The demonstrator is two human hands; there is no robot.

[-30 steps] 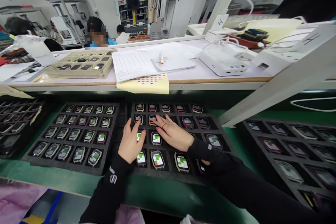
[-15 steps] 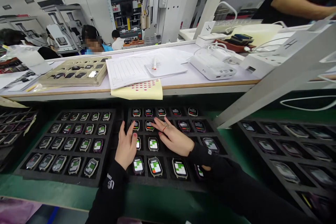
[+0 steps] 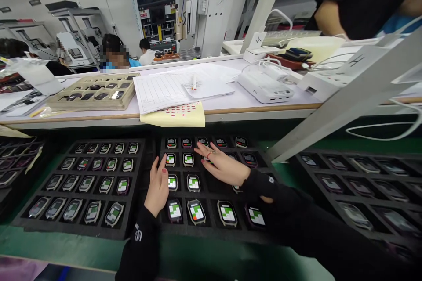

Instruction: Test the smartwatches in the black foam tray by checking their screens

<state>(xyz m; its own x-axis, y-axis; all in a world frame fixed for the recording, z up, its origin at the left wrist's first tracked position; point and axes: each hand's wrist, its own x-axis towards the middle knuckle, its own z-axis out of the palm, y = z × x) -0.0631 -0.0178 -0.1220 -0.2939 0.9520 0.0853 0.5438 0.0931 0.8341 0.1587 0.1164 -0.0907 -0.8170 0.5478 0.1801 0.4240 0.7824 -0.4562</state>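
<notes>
Before me lies a black foam tray [image 3: 211,227] with rows of smartwatch faces without straps. My left hand [image 3: 157,188] is over its left edge, fingers extended, by a smartwatch [image 3: 170,160] in the second row whose screen shows green and white blocks. My right hand [image 3: 226,166] hovers palm down over the tray's middle, fingers stretched toward the back rows and holding nothing. It hides some watches. Left of the fingers, another smartwatch [image 3: 188,160] also shows green and white. Back-row screens, such as that of one smartwatch [image 3: 187,142], are dark with small text and a coloured bar.
A second foam tray [image 3: 75,232] of watches lies left, another tray [image 3: 349,193] right. On the shelf above are a beige tray [image 3: 121,103], papers [image 3: 158,90] and a white power unit [image 3: 263,85]. A slanted white post [image 3: 326,116] crosses the right side. People are beyond.
My right hand has shifted slightly right, uncovering the second-row watch. Two second-row screens on the left turned from dark text to green and white blocks. My left hand has edged left.
</notes>
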